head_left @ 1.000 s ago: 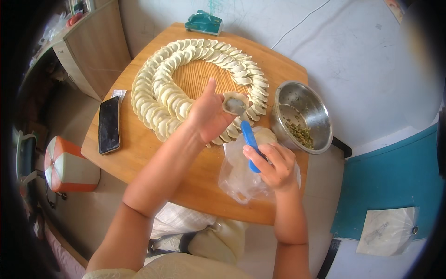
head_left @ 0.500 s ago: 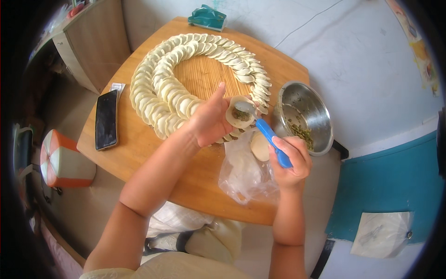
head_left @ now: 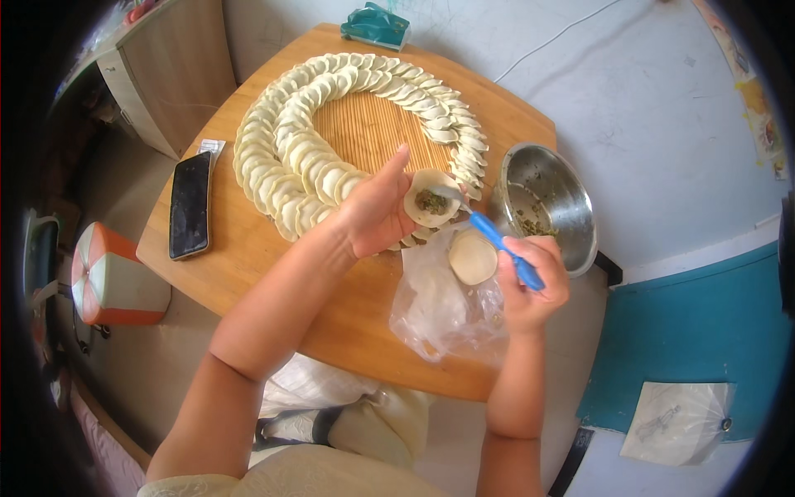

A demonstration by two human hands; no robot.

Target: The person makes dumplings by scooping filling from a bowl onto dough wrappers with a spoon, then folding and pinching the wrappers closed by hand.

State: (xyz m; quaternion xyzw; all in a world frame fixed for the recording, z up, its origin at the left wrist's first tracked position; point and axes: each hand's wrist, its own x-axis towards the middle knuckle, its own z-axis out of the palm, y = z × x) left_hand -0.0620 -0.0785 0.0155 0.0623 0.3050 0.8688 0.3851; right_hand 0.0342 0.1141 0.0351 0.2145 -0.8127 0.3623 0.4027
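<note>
A round dumpling wrapper [head_left: 421, 217] lies across the fingers of my left hand [head_left: 374, 207], whose thumb sticks up and away from it. Green, chopped filling [head_left: 431, 201] sits in the middle of the wrapper. My right hand [head_left: 534, 282] grips the blue handle of a spoon [head_left: 495, 234], and the spoon's metal end touches the filling. Below the spoon, a pale stack of wrappers [head_left: 473, 257] rests on a clear plastic bag [head_left: 426, 302]. Beyond my left hand, folded dumplings [head_left: 286, 137] overlap in rings on a round slatted mat [head_left: 368, 124].
A steel bowl [head_left: 571, 195] with green filling stands at the table's right edge. On the left of the wooden table [head_left: 273, 277] lies a black phone [head_left: 191, 205]. A teal packet [head_left: 375, 26] is at the far edge. An orange-and-white bin [head_left: 124, 282] stands on the floor.
My right hand has drawn the spoon slightly right and down, baring more of the filling and the wrapper stack. My left hand still holds the wrapper in nearly the same place.
</note>
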